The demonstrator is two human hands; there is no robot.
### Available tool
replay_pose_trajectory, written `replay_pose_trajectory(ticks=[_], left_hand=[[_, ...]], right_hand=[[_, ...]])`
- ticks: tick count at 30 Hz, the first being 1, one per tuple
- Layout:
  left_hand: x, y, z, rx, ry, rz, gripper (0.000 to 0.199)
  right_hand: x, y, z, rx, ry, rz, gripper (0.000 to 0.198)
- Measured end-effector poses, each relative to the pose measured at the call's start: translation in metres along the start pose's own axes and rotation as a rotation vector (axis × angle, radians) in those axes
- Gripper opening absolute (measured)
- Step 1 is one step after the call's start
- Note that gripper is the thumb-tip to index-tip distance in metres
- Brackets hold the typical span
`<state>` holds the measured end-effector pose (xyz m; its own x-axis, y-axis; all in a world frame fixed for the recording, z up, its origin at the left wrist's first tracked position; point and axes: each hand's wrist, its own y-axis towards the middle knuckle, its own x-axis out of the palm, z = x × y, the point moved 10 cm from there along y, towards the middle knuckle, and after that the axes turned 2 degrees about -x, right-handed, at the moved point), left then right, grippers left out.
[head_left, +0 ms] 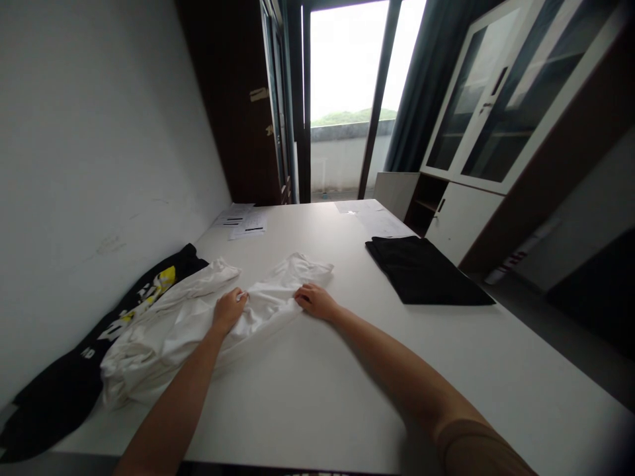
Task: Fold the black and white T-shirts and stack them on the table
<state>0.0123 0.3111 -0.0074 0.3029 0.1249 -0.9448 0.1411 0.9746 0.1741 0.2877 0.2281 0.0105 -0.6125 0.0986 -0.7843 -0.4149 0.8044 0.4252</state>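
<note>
A crumpled white garment [270, 299] lies spread across the left and middle of the table; its exact kind cannot be made out. My left hand [229, 309] is closed on its middle part, fingers pinching a fold. Farther right, my right hand [316, 301] grips the garment near its right end with bent fingers. Between the two hands the fabric is wrinkled. Part of the white cloth bunches to the left of my left arm, beside a black garment [59, 390] with white and yellow print that lies along the wall.
A folded black cloth [431, 271] rests on the white table [307, 396] near its right edge. Papers [248, 223] lie at the far left, with more sheets [380, 218] at the far right. The wall [99, 165] borders the left side; a cabinet [466, 205] stands beyond the right edge.
</note>
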Motion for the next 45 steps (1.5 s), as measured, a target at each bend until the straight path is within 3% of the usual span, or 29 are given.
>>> replay_pose_trajectory(ticks=[45], left_hand=[[0.0049, 0.0029, -0.0048, 0.009, 0.003, 0.022, 0.027]], right_hand=[[0.0032, 0.0006, 0.0025, -0.007, -0.006, -0.008, 0.015]])
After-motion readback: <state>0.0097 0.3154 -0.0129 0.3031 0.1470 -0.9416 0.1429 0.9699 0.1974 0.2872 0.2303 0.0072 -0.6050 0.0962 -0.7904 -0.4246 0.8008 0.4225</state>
